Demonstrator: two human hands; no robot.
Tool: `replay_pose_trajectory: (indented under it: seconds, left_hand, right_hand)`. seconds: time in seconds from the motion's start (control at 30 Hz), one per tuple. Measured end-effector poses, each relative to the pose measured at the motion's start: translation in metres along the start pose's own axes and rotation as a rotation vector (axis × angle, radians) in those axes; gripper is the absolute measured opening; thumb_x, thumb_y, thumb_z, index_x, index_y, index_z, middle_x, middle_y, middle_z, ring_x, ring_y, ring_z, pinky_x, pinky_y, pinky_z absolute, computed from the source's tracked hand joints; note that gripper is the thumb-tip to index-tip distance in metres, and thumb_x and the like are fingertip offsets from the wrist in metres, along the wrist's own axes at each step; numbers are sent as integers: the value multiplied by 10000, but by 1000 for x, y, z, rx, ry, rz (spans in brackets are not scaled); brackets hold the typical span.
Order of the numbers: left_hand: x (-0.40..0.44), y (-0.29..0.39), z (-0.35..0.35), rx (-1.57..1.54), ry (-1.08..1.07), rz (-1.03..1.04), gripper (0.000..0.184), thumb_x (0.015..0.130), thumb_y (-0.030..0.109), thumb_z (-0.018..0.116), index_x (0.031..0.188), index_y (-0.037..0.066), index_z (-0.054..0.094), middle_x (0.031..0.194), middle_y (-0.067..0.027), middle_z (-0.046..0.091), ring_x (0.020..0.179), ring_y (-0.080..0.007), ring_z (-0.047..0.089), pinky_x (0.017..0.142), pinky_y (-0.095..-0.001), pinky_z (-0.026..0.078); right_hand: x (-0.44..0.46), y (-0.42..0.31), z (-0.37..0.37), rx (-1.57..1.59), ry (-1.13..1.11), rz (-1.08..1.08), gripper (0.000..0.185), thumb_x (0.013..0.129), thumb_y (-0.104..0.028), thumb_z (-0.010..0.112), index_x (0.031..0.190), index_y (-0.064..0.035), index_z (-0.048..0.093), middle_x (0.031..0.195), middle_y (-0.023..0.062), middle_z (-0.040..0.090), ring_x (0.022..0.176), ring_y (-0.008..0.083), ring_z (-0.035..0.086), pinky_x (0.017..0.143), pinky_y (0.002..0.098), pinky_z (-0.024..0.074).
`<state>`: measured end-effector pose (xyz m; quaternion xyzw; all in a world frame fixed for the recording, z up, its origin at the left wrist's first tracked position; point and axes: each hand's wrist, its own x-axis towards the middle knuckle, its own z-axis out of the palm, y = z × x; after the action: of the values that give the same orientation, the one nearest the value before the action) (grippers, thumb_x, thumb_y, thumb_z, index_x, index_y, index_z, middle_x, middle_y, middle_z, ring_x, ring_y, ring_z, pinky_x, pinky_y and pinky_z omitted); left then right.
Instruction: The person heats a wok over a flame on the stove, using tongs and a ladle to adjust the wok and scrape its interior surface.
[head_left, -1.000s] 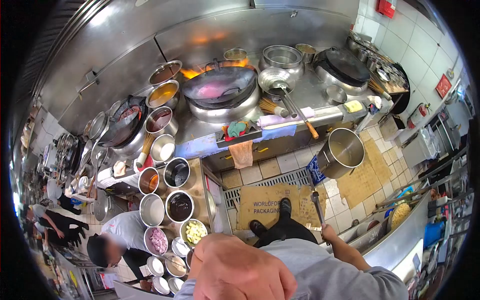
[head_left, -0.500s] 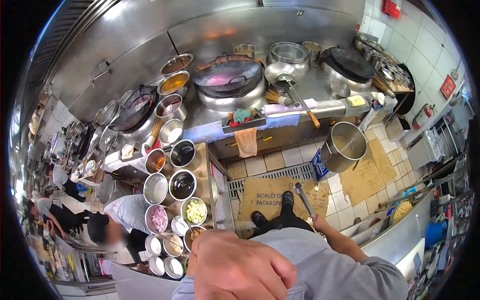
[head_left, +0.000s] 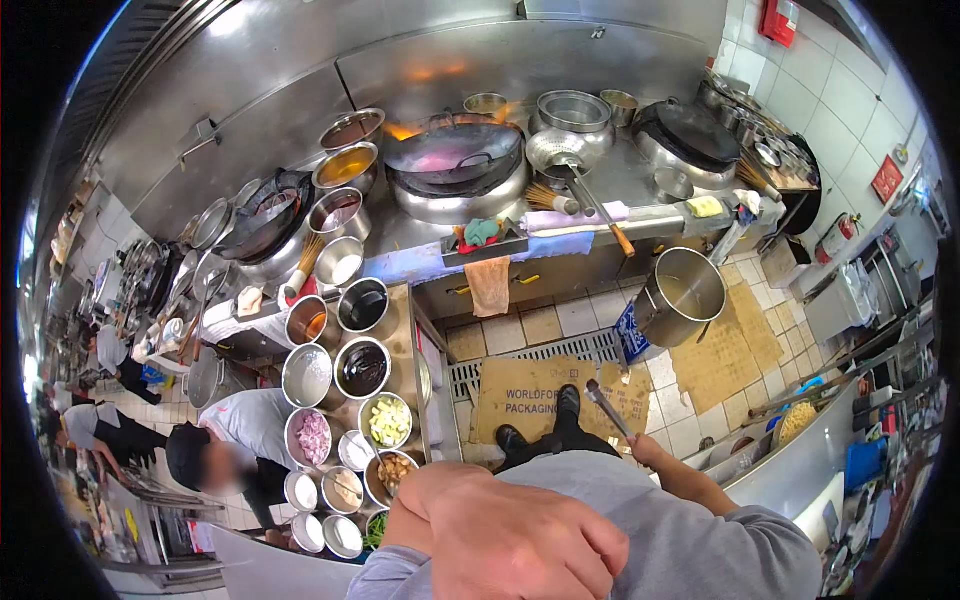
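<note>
Close to the camera, my left hand (head_left: 525, 540) is raised in front of my grey shirt, its fingers curled. Whatever they hold, if anything, is hidden. My right hand (head_left: 648, 452) is low at my right side, closed around the end of a long metal utensil (head_left: 610, 408). The utensil's far end points up and left over the cardboard (head_left: 510, 385) on the floor; its kind is not clear. A black wok (head_left: 455, 150) sits on the middle burner, with orange flame at its rim and a pink glow inside.
Bowls of sauces and cut food, including green-white chopped vegetable (head_left: 389, 421) and purple onion (head_left: 308, 440), stand on the left counter. A large steel pot (head_left: 683, 295) is at front right. A strainer ladle (head_left: 565, 150) lies on the stove. A co-worker (head_left: 245, 440) bends at left.
My left hand has shifted a little to the right. Orange flame now shows more strongly at the wok's left and right edges. My right hand still grips the utensil.
</note>
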<state>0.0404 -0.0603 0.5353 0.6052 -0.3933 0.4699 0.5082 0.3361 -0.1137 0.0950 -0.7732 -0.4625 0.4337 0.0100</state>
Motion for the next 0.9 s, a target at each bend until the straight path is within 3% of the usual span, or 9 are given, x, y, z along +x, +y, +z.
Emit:
replay_pose_trajectory:
  seconds: [0.27, 0.33, 0.4, 0.47, 0.5, 0.53, 0.6, 0.83, 0.9]
  left_hand:
    - [19, 5, -30, -159, -111, -50, 351, 857, 170, 280, 1067, 367, 482, 491, -8, 330, 399, -135, 324, 452, -260, 301]
    - [10, -2, -45, -227, -422, 38, 314, 859, 232, 282, 1060, 181, 518, 533, -57, 454, 457, -164, 458, 497, -274, 381]
    - [-39, 2, -48, -33, -213, -191, 384, 768, 413, 448, 691, 41, 501, 574, -23, 472, 479, -204, 450, 518, -293, 356]
    - [-87, -19, -54, 241, 209, -325, 420, 762, 419, 447, 889, 31, 546, 556, -12, 445, 488, -164, 446, 533, -283, 371]
    - [-119, -25, -64, 145, 327, -657, 498, 753, 430, 454, 1030, 19, 502, 557, 6, 423, 525, -100, 437, 538, -240, 372]
    - [-144, -39, -70, 97, 531, -883, 481, 767, 405, 454, 1049, 15, 477, 590, 21, 426, 552, -62, 418, 521, -198, 351]
    - [-206, -67, -82, 107, 693, -1005, 439, 790, 359, 442, 1082, 31, 448, 616, 24, 427, 563, -55, 406, 501, -186, 334]
    - [-420, -83, -35, 233, 747, -1644, 306, 811, 312, 426, 978, 70, 513, 642, 5, 463, 583, -94, 422, 519, -213, 355]
    - [-466, -77, -11, 414, 575, -1631, 328, 798, 348, 429, 872, 52, 549, 636, 0, 484, 585, -117, 440, 525, -250, 383]
  right_hand:
    - [-2, -17, 4, -9, 34, 27, 358, 826, -311, 336, 852, 19, 472, 639, 183, 532, 446, 244, 511, 403, 353, 405]
    - [6, -22, 6, -16, 50, -8, 365, 829, -313, 330, 864, 20, 475, 655, 194, 537, 466, 255, 521, 422, 357, 410]
    - [23, -18, 14, -26, 59, -42, 373, 831, -315, 324, 877, 22, 479, 671, 205, 542, 486, 266, 531, 441, 362, 415]
    - [54, 4, 34, -43, 149, -187, 395, 838, -319, 310, 893, 30, 488, 668, 202, 543, 526, 272, 541, 473, 368, 416]
    - [49, -4, 31, -46, 142, -186, 395, 838, -319, 310, 893, 30, 488, 668, 202, 543, 526, 272, 541, 473, 368, 416]
    - [34, -26, 20, 13, 76, -116, 397, 840, -318, 308, 895, 30, 492, 648, 192, 539, 518, 267, 538, 468, 363, 412]
    - [34, -29, 22, 28, 95, -122, 392, 842, -314, 309, 884, 27, 499, 582, 159, 516, 442, 232, 504, 408, 343, 390]
    - [31, -25, 19, -84, -32, -22, 372, 836, -309, 325, 893, 22, 484, 569, 142, 509, 403, 213, 475, 369, 334, 375]
    - [28, -23, 17, -61, -37, -6, 372, 834, -309, 327, 904, 25, 476, 587, 164, 519, 431, 228, 501, 390, 345, 392]
